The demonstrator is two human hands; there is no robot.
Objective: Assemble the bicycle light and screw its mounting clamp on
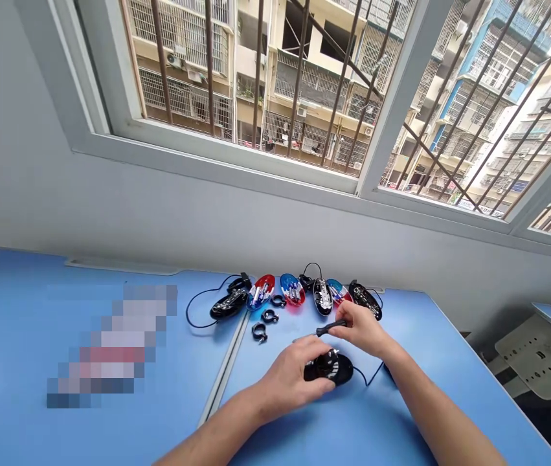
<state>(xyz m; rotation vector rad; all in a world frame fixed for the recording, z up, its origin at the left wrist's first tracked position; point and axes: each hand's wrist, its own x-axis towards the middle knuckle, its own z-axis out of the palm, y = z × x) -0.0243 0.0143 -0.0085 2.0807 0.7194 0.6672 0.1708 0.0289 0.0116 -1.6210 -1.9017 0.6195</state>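
My left hand (291, 380) is closed around a black oval lamp body (331, 369) with silver parts, resting on the blue table (353, 427). A thin black wire (370, 375) runs from that body to the right. My right hand (362, 329) pinches a small screwdriver (326, 330) by its black handle, its thin shaft pointing left just above the body.
A row of similar oval shells lies near the wall: black ones (229, 304) (365, 299), red and blue translucent covers (261, 291) (292, 288). Three black ring clips (259, 332) lie in front of them. A blurred patch covers the left desk; another desk (542, 356) stands right.
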